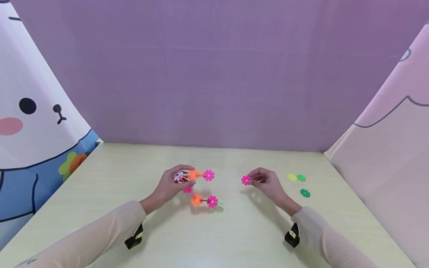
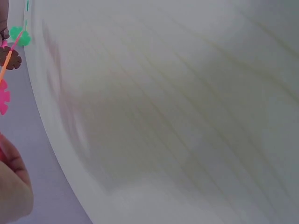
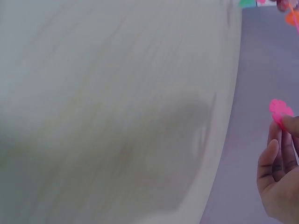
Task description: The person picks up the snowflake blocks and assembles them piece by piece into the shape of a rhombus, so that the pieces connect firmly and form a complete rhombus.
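On the left, my left hand pinches a chain of notched plastic discs between thumb and fingers. Two branches leave this grip: the upper has an orange disc and a pink disc, and the lower hangs with another orange disc, a pink disc and a light green disc seen edge-on. A brown disc of the chain shows in the left wrist view. To the right, apart from the chain, my right hand holds a single pink disc by its edge.
Right of the right hand, a yellow disc and a green disc lie side by side, with a darker green disc nearer me. A purple partition rises behind the pale table; printed panels flank it.
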Motion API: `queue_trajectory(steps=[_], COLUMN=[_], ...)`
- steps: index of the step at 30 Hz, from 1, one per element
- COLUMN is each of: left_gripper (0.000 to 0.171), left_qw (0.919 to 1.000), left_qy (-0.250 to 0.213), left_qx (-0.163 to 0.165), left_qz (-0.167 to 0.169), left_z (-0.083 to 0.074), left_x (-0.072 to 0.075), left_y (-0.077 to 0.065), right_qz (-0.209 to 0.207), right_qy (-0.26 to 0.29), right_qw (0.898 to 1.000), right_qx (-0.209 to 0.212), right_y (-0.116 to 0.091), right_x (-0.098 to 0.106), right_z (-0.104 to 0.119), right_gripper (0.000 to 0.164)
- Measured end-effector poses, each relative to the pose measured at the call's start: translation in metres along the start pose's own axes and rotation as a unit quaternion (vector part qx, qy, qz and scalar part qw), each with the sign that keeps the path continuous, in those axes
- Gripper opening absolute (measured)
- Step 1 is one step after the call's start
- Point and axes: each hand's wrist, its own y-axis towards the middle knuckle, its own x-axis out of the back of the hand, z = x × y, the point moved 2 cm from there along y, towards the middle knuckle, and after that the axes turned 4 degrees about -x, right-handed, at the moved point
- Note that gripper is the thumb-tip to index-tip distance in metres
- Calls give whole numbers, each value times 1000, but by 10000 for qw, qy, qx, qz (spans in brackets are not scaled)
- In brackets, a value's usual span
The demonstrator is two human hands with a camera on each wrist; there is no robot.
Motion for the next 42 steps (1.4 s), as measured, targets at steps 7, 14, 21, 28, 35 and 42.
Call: queue_trajectory(steps=[7,14,21,28,35,42], left_gripper=[39,39,39,38,38,37], left_qw=[9999,9997,9997,9995,9994,9994], left_qy=[58,135,81,-127,-191,-194], left_qx=[-92,-35,3,98,32,66], left_qz=[-111,-178,-243,-263,-272,-282], left_z=[-1,-3,-1,-2,-5,-8], left_x=[-2,-5,-7,-11,-12,-14], left_y=[0,0,0,0,-2,-3], right_qz=[71,37,-18,-119,-129,-291], right_qy=[275,421,353,200,83,-105], right_qw=[9993,9981,9967,9969,9969,9951], right_qx=[225,445,733,755,776,940], right_y=[6,7,7,-4,-6,-7], right_x=[-22,-42,-57,-63,-66,-68], right_z=[0,14,32,63,70,72], right_gripper=[13,12,10,9,9,9])
